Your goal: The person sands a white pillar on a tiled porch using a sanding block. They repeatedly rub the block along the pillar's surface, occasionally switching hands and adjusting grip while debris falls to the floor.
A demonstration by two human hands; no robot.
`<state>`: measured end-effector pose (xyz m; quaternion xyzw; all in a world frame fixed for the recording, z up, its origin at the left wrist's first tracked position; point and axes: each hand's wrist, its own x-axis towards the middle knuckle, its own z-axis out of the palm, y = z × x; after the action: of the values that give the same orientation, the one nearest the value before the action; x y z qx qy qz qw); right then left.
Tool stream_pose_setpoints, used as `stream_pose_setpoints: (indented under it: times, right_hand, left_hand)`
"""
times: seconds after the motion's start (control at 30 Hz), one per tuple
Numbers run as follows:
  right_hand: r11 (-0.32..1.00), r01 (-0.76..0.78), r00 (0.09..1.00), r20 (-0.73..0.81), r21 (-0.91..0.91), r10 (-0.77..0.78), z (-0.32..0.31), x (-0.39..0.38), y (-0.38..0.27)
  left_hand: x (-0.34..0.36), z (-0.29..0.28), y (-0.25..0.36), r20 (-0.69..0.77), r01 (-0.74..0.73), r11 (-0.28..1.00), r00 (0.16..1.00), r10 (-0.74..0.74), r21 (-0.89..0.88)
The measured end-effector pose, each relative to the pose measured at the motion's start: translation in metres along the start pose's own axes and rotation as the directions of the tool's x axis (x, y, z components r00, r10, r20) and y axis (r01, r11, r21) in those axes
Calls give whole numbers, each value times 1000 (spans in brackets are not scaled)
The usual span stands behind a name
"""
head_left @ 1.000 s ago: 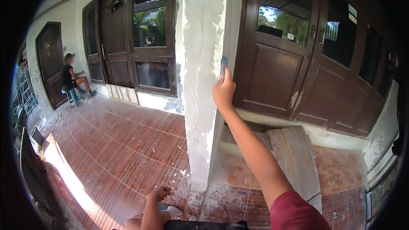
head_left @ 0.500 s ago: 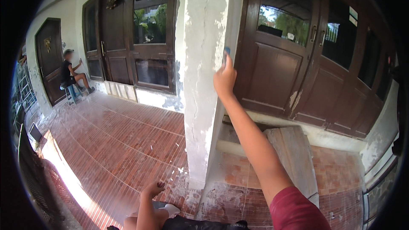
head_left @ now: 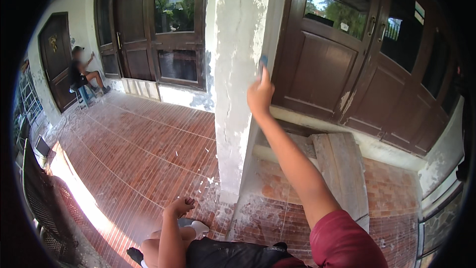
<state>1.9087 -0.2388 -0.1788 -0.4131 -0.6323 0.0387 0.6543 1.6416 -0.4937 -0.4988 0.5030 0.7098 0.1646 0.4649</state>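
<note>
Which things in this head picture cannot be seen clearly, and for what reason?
Head view: lower part of the small blue-topped tool, covered by the right hand.
Head view: top of the flaking, pale plaster pillar, cut off by the upper edge.
Head view: raised hand of the seated, dark-clothed person, too small.
Head view: inside of the left hand, hidden by curled fingers.

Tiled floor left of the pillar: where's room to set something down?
Widest patch: dusty red tiles between the seated co-worker, the pillar and the sunlit strip. Crowded: toward the pillar's foot, with white flakes on the tiles and the left hand in front.
</note>
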Motion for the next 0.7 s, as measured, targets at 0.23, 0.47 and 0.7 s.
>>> stream_pose_setpoints:
  times: [0.23,0.47,0.7]
  right_hand:
    - [994,71,994,-84,77,-64,11,-27,27]
    - [996,85,986,-151,42,-77,13,-24,15]
    - [996,71,992,-106,46,-66,18,-34,31]
  left_hand:
    - [16,4,-14,-75,74,996,994,-77,-42]
    - [33,3,-25,-57,-3,996,998,-2,-89]
    - [34,6,-31,-2,12,998,1000,-12,-59]
